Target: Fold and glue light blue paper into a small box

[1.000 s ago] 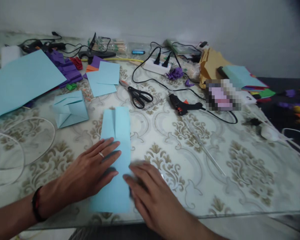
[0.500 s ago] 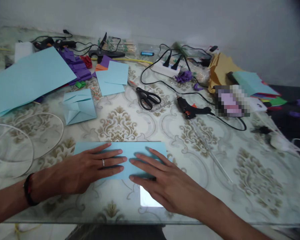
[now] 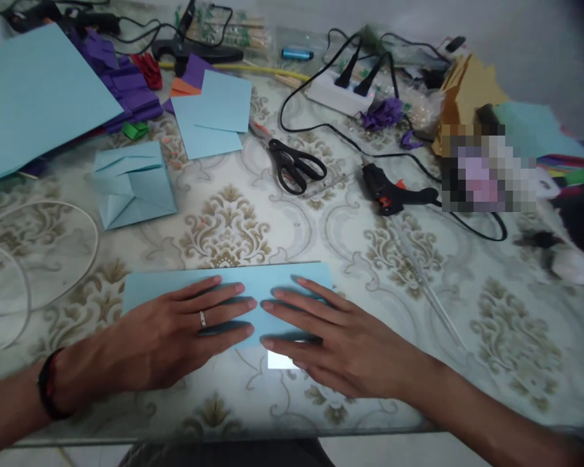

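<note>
A light blue folded strip of paper [image 3: 257, 279] lies flat on the patterned tabletop in front of me. My left hand [image 3: 170, 334], with a ring and a dark wristband, rests spread on its left part. On its right part lies my right hand [image 3: 335, 331], fingers stretched out and apart. The fingertips of both hands almost meet near the paper's middle. Much of the strip's lower edge is hidden under my hands. A bright white patch [image 3: 279, 360] shows below my right hand; I cannot tell whether it is a reflection.
Beyond the paper are a folded blue paper piece [image 3: 139, 185], blue paper squares [image 3: 226, 104], black-handled scissors [image 3: 294, 162] and a black glue gun [image 3: 394, 191]. Large blue sheets [image 3: 34, 97] lie at left, above a white wire coil [image 3: 95, 240]. A power strip [image 3: 338, 94] sits at the back.
The view has tilted down and come closer, so the background items sit higher in it. Both hands remain spread on the blue paper, and less of the white patch shows.
</note>
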{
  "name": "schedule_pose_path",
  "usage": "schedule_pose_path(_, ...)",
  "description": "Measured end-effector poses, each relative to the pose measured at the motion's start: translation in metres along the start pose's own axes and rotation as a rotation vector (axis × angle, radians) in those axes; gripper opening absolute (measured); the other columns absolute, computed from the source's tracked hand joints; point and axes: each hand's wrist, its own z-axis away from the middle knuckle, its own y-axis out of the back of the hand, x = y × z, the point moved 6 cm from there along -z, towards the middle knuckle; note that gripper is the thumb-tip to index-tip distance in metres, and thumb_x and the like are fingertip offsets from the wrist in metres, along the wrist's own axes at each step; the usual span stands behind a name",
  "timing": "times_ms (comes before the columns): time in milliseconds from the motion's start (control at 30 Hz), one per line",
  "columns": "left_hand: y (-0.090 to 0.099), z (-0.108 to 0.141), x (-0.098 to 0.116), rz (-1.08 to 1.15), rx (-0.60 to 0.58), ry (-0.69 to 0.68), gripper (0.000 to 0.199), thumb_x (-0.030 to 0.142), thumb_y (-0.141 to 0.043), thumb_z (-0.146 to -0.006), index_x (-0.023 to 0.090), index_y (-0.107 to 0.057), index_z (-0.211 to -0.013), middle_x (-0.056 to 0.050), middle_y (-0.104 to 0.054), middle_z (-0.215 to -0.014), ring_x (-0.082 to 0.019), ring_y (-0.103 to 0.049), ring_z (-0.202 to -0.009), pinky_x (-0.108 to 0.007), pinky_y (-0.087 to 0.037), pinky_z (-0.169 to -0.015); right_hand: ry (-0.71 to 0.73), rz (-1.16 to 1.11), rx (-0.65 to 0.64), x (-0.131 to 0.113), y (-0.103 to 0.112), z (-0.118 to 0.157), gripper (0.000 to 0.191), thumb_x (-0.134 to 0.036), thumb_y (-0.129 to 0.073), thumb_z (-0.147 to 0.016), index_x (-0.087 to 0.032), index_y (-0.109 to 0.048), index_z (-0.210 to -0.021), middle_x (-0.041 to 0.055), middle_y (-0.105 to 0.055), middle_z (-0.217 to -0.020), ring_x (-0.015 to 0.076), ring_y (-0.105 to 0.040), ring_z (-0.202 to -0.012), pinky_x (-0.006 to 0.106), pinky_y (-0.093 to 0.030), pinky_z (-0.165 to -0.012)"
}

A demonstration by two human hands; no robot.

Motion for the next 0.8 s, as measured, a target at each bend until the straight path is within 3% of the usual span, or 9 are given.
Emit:
schedule_pose_path(300, -0.004, 0.002, -0.004, 0.078, -0.007, 0.043, 0.055, 0.010, -0.055, -0.099, 0.026, -0.057, -0.152, 0.000, -0.054, -0.162, -0.021, -0.039, -0.157, -0.040, -0.025, -0.135, -0.080, 0.018, -0.011, 0.021, 0.001, 0.029, 0.048, -0.036, -0.062, -0.105, -0.030, -0.058, -0.153, 0.0088, -0.043, -0.169, 0.0284, -0.031, -0.161, 0.057, -0.031, -0.129)
schedule_pose_path(567, -0.004, 0.004, -0.003, 0.037, -0.049, 0.024, 0.059, 0.011, -0.050, -0.100, 0.026, -0.049, -0.158, 0.000, -0.041, -0.171, -0.020, -0.032, -0.161, -0.041, -0.021, -0.136, 0.014, 0.147, -0.020, -0.025, -0.001, -0.003, 0.045, -0.040, -0.045, -0.112, -0.027, -0.056, -0.154, 0.0053, -0.048, -0.166, 0.0210, -0.031, -0.160, 0.054, -0.007, -0.135)
schedule_pose_path(733, -0.008, 0.007, -0.004, 0.032, -0.057, 0.011, 0.057, 0.010, -0.051, -0.099, 0.023, -0.050, -0.155, -0.003, -0.036, -0.173, -0.022, -0.025, -0.163, -0.044, -0.017, -0.137, 0.004, 0.160, -0.028, -0.029, -0.009, -0.015, 0.048, -0.042, -0.050, -0.110, -0.024, -0.055, -0.155, 0.0090, -0.049, -0.165, 0.0254, -0.035, -0.158, 0.057, -0.023, -0.132)
schedule_pose_path(800, -0.010, 0.008, -0.004, 0.029, -0.058, 0.001, 0.061, 0.008, -0.051, -0.098, 0.024, -0.049, -0.157, -0.004, -0.036, -0.174, -0.022, -0.024, -0.164, -0.046, -0.016, -0.137, 0.012, 0.140, -0.022, -0.025, -0.010, -0.016, 0.052, -0.042, -0.056, -0.108, -0.025, -0.052, -0.157, 0.0080, -0.048, -0.166, 0.0262, -0.035, -0.158, 0.057, -0.024, -0.132)
